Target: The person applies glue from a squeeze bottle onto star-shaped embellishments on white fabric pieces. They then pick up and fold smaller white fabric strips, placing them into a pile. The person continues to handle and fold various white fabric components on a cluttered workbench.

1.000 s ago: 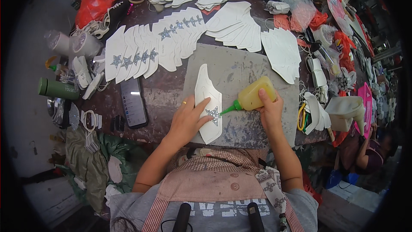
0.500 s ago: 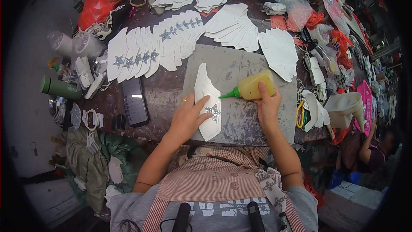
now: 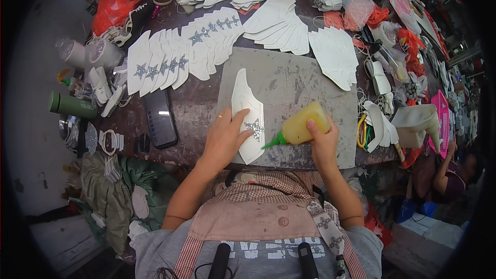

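- Left hand, centre of the frame: fingers spread, lying over the left side of a white shoe-upper piece and pressing it against the grey work board.
- A silver glitter star sits on that piece, right of the fingertips.
- Right hand, right of centre: wrapped around a yellow squeeze bottle, thumb on its near side.
- The bottle's green nozzle tilts down-left to the piece's lower right edge; cannot tell whether the tip touches.
- Smartphone: left of centre.
- Fanned star-marked uppers: above centre-left.
- Plain white uppers: upper right.
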`<state>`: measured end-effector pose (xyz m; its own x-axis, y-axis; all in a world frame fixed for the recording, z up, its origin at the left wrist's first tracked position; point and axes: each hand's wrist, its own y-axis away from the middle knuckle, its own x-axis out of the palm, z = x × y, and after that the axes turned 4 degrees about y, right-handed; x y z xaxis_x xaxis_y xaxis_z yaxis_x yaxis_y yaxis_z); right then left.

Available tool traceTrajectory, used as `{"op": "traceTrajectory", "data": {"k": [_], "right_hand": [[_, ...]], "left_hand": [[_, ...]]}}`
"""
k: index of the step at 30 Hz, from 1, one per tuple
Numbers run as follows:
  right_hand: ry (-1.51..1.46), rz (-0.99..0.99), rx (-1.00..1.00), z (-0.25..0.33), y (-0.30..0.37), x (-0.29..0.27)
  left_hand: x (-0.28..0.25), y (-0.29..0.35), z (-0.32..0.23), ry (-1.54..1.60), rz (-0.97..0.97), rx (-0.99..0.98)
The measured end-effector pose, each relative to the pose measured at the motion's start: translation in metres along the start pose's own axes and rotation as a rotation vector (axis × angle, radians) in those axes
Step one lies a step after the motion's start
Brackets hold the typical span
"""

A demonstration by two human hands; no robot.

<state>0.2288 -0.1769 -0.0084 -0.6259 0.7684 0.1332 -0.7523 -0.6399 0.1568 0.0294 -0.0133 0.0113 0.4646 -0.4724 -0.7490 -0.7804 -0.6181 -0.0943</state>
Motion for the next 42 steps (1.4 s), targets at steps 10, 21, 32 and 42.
{"op": "traceTrajectory", "data": {"k": [10, 21, 32, 42], "right_hand": [[-0.243, -0.137, 0.026, 0.012, 0.028, -0.012], [-0.157, -0.087, 0.010, -0.008, 0.023, 0.009], [0.006, -0.090, 0.017, -0.013, 0.050, -0.004], [-0.405, -0.168, -0.136, -0.017, -0.001, -0.056]], "left_hand": [[0.036, 0.048, 0.007, 0.013, -0.516, -0.035], [0.040, 0.048, 0.012, -0.076, -0.538, -0.002], [0.044, 0.056, 0.014, -0.090, -0.424, -0.116], [-0.109, 0.018, 0.078, 0.596, -0.668, -0.236]]}}
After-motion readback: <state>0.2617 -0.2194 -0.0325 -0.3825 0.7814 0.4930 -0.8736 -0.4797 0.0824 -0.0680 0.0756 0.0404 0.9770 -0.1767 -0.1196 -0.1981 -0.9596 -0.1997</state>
